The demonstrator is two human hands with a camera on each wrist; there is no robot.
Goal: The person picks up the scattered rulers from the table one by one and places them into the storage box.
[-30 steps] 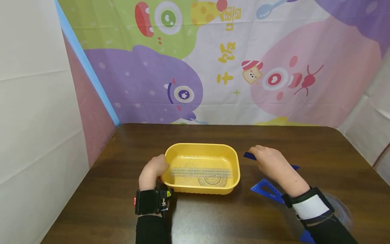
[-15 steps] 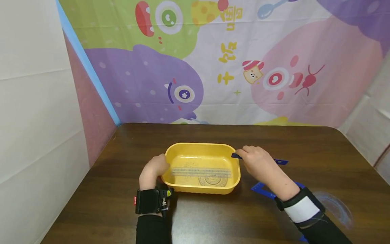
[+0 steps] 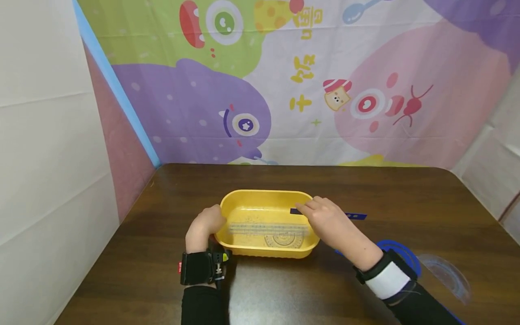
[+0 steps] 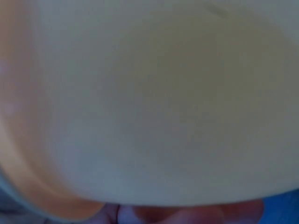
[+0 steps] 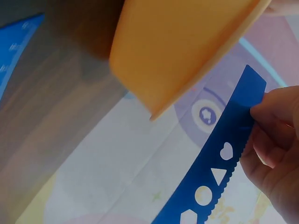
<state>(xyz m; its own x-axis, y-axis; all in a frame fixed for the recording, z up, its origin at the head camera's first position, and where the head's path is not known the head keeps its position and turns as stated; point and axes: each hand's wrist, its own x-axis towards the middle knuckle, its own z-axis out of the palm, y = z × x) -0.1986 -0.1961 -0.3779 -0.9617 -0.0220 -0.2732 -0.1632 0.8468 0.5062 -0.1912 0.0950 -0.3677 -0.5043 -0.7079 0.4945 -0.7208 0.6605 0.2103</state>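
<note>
Below, brown table (image 3: pixel 284 289); behind, cartoon-print cloth (image 3: pixel 296 85).

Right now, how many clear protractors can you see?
2: one protractor inside the yellow tub, another protractor on the table at right. More may be hidden from view.

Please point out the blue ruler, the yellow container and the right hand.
Blue ruler (image 5: pixel 209 156): right wrist view, surface beside heart-shaped hole.
Yellow container (image 3: pixel 266 253): head view, front wall.
Right hand (image 3: pixel 325 220): head view, back.
</note>
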